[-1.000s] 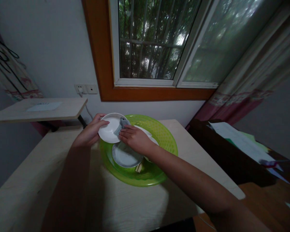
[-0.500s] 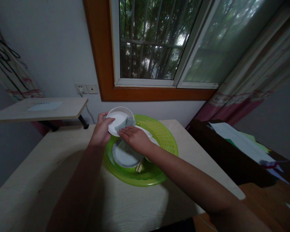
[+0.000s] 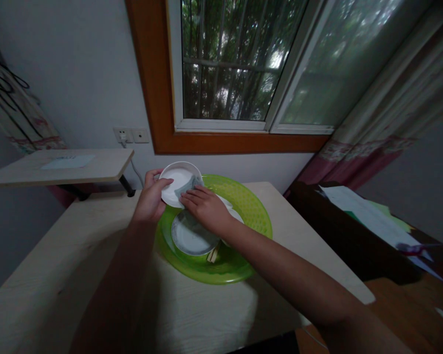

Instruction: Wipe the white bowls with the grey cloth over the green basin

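My left hand grips a white plate by its left rim, thumb on the inner face, and the plate is tilted toward me. A grey-green cloth lies against the plate's inside under the fingers of my right hand, which press it to the surface. Below them a green plastic basin rests on the table. Inside it are another white plate, a pair of wooden chopsticks and more white dishes, partly hidden by my right hand and forearm.
The basin stands on a pale wooden table. A raised wooden shelf is at the left, near wall sockets. Behind is a window with an orange-brown frame. Papers lie on dark furniture at the right.
The plate and my left hand have shifted slightly left. My right hand, with the cloth, has moved a little along the plate's inner face.
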Available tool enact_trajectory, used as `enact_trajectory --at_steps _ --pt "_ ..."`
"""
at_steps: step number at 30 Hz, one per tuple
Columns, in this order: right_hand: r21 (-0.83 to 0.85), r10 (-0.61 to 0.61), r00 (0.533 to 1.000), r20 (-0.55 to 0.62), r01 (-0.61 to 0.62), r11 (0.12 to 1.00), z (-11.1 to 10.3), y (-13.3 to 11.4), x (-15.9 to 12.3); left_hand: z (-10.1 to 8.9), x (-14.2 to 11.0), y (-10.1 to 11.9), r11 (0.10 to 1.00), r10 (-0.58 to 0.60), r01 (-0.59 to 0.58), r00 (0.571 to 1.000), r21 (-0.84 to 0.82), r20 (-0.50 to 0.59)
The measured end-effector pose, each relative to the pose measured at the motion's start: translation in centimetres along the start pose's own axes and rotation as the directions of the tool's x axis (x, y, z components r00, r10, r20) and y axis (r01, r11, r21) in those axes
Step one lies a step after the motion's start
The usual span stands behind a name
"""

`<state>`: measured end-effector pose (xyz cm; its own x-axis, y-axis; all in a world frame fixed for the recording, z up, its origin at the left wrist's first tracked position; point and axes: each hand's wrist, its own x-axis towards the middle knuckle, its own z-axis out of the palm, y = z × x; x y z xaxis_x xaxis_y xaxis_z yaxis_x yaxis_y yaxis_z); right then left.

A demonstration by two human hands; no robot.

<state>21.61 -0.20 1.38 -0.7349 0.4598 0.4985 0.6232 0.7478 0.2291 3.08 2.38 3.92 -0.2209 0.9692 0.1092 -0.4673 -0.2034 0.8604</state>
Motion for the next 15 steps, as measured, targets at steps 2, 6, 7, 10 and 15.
enact_trajectory --at_steps 2,6,7,10,15 --pt "-0.027 0.031 1.000 0.000 -0.031 0.999 -0.3 0.2 -0.1 -0.1 0.1 0.2 1.000 -0.001 0.002 1.000 0.016 -0.013" --pt "-0.067 0.100 0.995 0.012 -0.099 0.993 -0.9 0.1 -0.1 -0.1 0.1 0.4 1.000 -0.002 0.002 1.000 0.014 -0.012" --pt "-0.071 0.108 0.994 0.014 -0.107 0.992 -0.9 0.0 -0.1 -0.1 0.1 0.4 1.000 -0.001 0.001 1.000 0.011 -0.011" --pt "-0.072 0.083 0.996 0.013 -0.082 0.994 -0.5 0.0 -0.1 0.1 -0.1 0.1 1.000 -0.001 0.001 1.000 0.019 -0.001" --pt "0.002 0.006 0.999 0.033 -0.007 1.000 0.6 -0.2 -0.1 0.8 -0.4 -0.5 0.999 0.008 -0.008 1.000 0.044 0.008"
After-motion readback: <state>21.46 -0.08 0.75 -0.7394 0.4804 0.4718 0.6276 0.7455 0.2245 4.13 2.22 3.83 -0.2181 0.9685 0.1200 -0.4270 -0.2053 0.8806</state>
